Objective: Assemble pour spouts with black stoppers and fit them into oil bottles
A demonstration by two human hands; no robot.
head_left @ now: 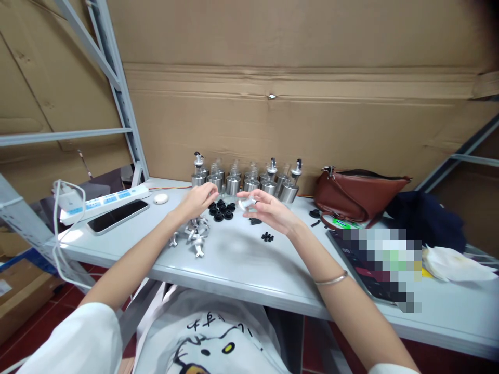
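My right hand (268, 208) pinches a silver pour spout (246, 204) with its fingers, above the middle of the table. My left hand (200, 200) is beside a group of black stoppers (222, 211), its fingers bent and drawn together; what they hold, if anything, is hidden. Below my left wrist lies a pile of silver spouts (198, 236). A small cluster of black caps (267, 237) sits on the table below my right hand. Behind both hands stand several glass bottles with steel sleeves (233, 185), some fitted with a spout (272, 166).
To the left are a power strip (109, 200), a phone (119, 215) and a round white case (161, 198). A brown bag (358, 195), a dark cloth (427, 221), a dark flat mat (362, 267) and white tissue (456, 264) lie to the right. Cardboard (312, 119) walls the back.
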